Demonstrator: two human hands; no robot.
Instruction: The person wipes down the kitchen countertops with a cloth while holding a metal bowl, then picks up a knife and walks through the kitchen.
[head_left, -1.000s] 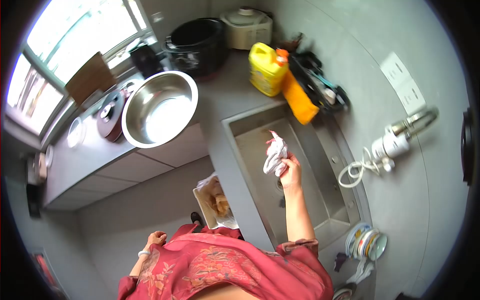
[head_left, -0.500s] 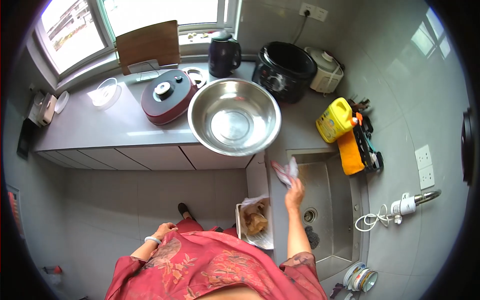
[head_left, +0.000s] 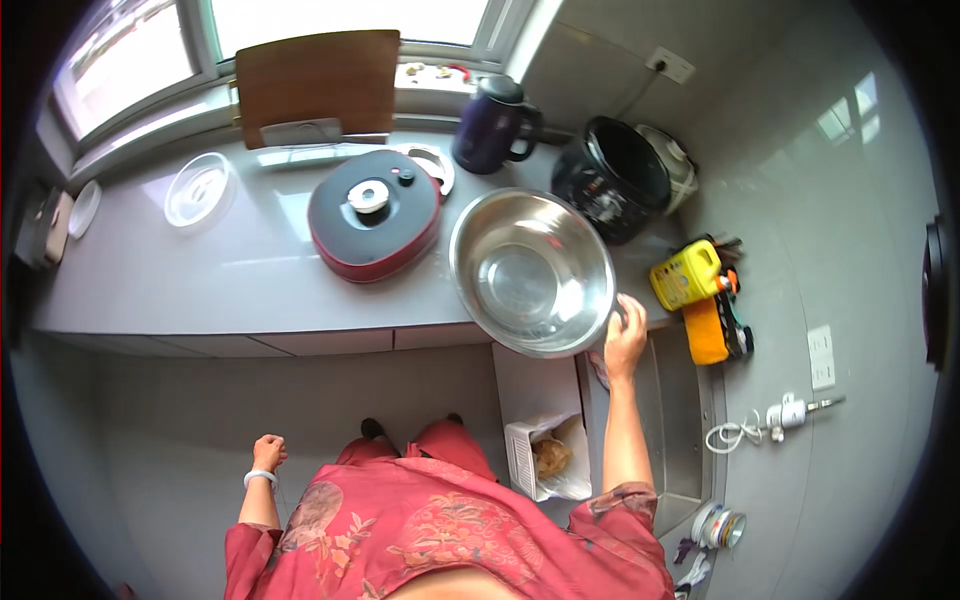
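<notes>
A large stainless steel basin stands at the counter's corner, its near side reaching over the edge. My right hand is closed on the basin's right rim, fingers up against the metal. Just below, a pinkish cloth lies beside the sink, mostly hidden by the basin and my hand. My left hand hangs low over the floor at the left, fingers curled with nothing in them, a pale bracelet around the wrist.
A red and black pot lid sits left of the basin. Behind stand a dark kettle and a black cooker. A yellow jug is by the sink. Below, a bin stands on the floor.
My right hand has let go of the cloth at the sink's edge and moved up to the basin's rim. My left hand has swung outward. The view has shifted.
</notes>
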